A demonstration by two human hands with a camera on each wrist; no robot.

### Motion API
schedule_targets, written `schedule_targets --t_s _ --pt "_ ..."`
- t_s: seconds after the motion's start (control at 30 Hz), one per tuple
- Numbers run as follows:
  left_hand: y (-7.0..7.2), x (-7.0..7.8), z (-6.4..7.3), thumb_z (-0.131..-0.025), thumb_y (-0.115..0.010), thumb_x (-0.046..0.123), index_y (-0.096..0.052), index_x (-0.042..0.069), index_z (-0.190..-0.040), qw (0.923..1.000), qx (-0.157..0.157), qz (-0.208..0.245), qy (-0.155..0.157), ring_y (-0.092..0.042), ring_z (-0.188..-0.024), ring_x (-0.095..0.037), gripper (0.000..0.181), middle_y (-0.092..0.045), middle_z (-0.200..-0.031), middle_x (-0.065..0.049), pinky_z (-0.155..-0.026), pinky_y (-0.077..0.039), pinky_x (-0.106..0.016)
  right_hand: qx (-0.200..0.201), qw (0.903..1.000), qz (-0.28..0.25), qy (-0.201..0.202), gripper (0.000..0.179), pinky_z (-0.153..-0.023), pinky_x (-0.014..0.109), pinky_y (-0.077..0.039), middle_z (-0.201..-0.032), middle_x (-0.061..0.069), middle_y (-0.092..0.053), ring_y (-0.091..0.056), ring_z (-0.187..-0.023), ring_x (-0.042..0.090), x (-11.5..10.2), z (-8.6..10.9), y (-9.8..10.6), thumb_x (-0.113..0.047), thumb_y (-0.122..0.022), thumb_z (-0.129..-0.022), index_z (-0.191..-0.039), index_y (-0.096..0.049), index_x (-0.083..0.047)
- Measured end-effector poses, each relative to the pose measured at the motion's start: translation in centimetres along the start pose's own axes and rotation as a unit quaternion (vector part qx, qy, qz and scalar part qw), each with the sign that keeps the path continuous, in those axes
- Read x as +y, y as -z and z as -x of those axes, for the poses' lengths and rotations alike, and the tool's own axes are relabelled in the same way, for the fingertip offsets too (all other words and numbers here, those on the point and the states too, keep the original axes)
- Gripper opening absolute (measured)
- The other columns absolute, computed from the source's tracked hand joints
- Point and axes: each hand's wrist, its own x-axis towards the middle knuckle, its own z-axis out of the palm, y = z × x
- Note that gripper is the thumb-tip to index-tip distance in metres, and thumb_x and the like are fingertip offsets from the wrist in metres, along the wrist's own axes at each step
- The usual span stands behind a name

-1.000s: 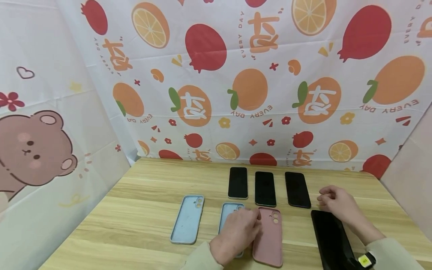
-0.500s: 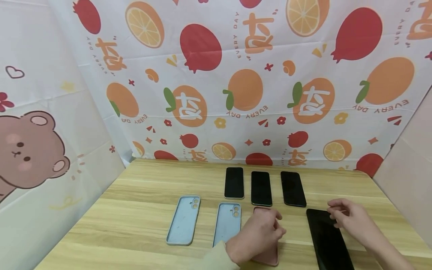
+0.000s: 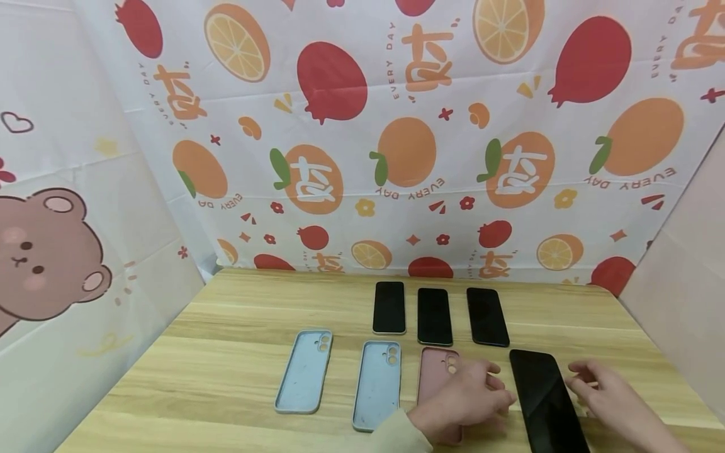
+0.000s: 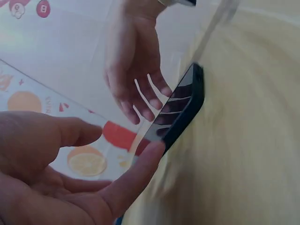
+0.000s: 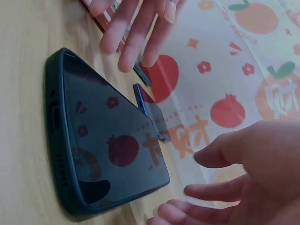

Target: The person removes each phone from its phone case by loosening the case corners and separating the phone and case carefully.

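Note:
A black-screened phone in a dark case (image 3: 548,402) lies face up at the table's right front. My left hand (image 3: 467,399) hovers just left of it, over the pink phone case (image 3: 435,376), and covers that case's lower part. On the phone's other side is my right hand (image 3: 614,399), fingers loosely bent and holding nothing. In the right wrist view the dark green rim (image 5: 58,126) of the phone's case shows around the screen. Thumb and fingers of the left hand (image 4: 70,183) are spread apart near the phone (image 4: 176,110) in the left wrist view.
Two light blue phone cases (image 3: 378,385) lie left of the pink one, hollow side up. Behind them three bare black phones (image 3: 435,316) stand in a row on the wooden table (image 3: 226,352). A fruit-printed cloth (image 3: 351,207) hangs along the back edge.
My left hand has moved right, from the middle blue case across the pink case towards the dark-cased phone. My right hand has come nearer, down along that phone's right side.

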Motion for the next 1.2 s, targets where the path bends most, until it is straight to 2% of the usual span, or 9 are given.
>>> schedule_targets --t_s 0.13,0.27,0.47,0.57,0.8,0.9,1.0,1.07,1.2 --pt "-1.4 -0.1 -0.3 -0.088 -0.074 0.021 -0.056 0.007 -0.130 0.9984 0.018 0.043 0.033 -0.071 -0.073 -0.021 0.047 -0.066 -0.110 -0.004 -0.089 -0.056 -0.044 -0.037 0.9968 -0.061 -0.036 0.047 -0.060 0.028 -0.052 -0.091 0.009 -0.057 -0.053 -0.074 0.015 0.3 0.2 -0.4 -0.018 -0.041 -0.106 -0.131 -0.038 0.022" --pt "-2.4 0.0 -0.6 -0.090 -0.071 0.013 -0.052 0.001 -0.133 0.9902 0.004 0.132 0.047 -0.072 -0.086 -0.029 0.048 -0.064 -0.114 -0.011 -0.086 -0.057 -0.051 -0.056 0.9924 -0.102 -0.040 0.045 -0.057 0.025 -0.046 -0.078 0.002 -0.049 -0.048 -0.067 0.012 0.4 0.2 -0.6 -0.017 -0.039 -0.107 -0.130 -0.040 0.021" --pt "-3.1 0.1 -1.0 -0.090 -0.064 0.003 -0.043 -0.008 -0.139 0.9721 -0.026 0.225 0.060 -0.061 -0.114 -0.032 0.054 -0.061 -0.121 -0.021 -0.084 -0.057 -0.053 -0.043 0.9952 -0.073 -0.049 0.044 -0.062 0.029 -0.052 -0.088 0.004 -0.057 -0.053 -0.076 0.014 0.3 0.0 -0.8 -0.016 -0.037 -0.106 -0.131 -0.046 0.020" --pt "-3.1 0.0 -1.0 -0.090 -0.061 0.000 -0.042 -0.010 -0.139 0.9643 -0.028 0.258 0.054 -0.059 -0.118 -0.037 0.053 -0.058 -0.126 -0.026 -0.087 -0.056 -0.055 -0.038 0.9963 -0.059 -0.050 0.045 -0.063 0.030 -0.054 -0.092 0.005 -0.061 -0.055 -0.079 0.016 0.3 -0.1 -0.8 -0.016 -0.039 -0.106 -0.131 -0.047 0.020" --pt "-2.8 -0.5 -1.1 -0.092 -0.059 -0.002 -0.043 -0.014 -0.135 0.9493 -0.059 0.300 0.074 -0.057 -0.119 -0.042 0.048 -0.057 -0.125 -0.028 -0.093 -0.054 -0.055 -0.059 0.9956 -0.069 -0.023 0.043 -0.059 0.027 -0.051 -0.084 0.003 -0.058 -0.053 -0.071 0.012 1.0 -0.1 -0.8 -0.015 -0.040 -0.106 -0.128 -0.049 0.020" --pt "-2.8 -0.5 -1.3 -0.092 -0.058 -0.002 -0.048 -0.011 -0.130 0.9434 -0.077 0.312 0.082 -0.059 -0.116 -0.038 0.041 -0.059 -0.119 -0.025 -0.094 -0.053 -0.055 -0.075 0.9934 -0.087 -0.002 0.042 -0.057 0.025 -0.049 -0.079 0.002 -0.052 -0.049 -0.066 0.010 1.2 -0.1 -0.8 -0.015 -0.040 -0.105 -0.126 -0.049 0.021" --pt "-2.9 -0.4 -1.3 -0.093 -0.058 -0.002 -0.049 -0.009 -0.129 0.9396 -0.085 0.321 0.082 -0.062 -0.113 -0.034 0.038 -0.063 -0.114 -0.023 -0.094 -0.053 -0.056 -0.084 0.9914 -0.099 0.014 0.043 -0.058 0.026 -0.052 -0.082 0.002 -0.055 -0.052 -0.068 0.009 1.1 -0.1 -1.0 -0.015 -0.040 -0.105 -0.126 -0.049 0.022" --pt "-2.9 -0.4 -1.3 -0.094 -0.059 0.000 -0.047 -0.008 -0.128 0.9388 -0.088 0.324 0.078 -0.064 -0.111 -0.033 0.037 -0.065 -0.111 -0.021 -0.094 -0.053 -0.057 -0.088 0.9903 -0.106 0.017 0.043 -0.060 0.029 -0.055 -0.086 0.004 -0.060 -0.056 -0.071 0.011 1.0 -0.2 -1.1 -0.014 -0.040 -0.105 -0.126 -0.048 0.022" --pt "-3.2 -0.5 -1.3 -0.099 -0.060 0.009 -0.050 -0.003 -0.121 0.9472 -0.087 0.305 0.045 -0.067 -0.109 -0.034 0.028 -0.069 -0.111 -0.017 -0.092 -0.053 -0.059 -0.095 0.9881 -0.119 0.025 0.043 -0.064 0.033 -0.058 -0.091 0.006 -0.065 -0.061 -0.075 0.015 0.4 -0.3 -1.5 -0.012 -0.039 -0.104 -0.127 -0.047 0.023"
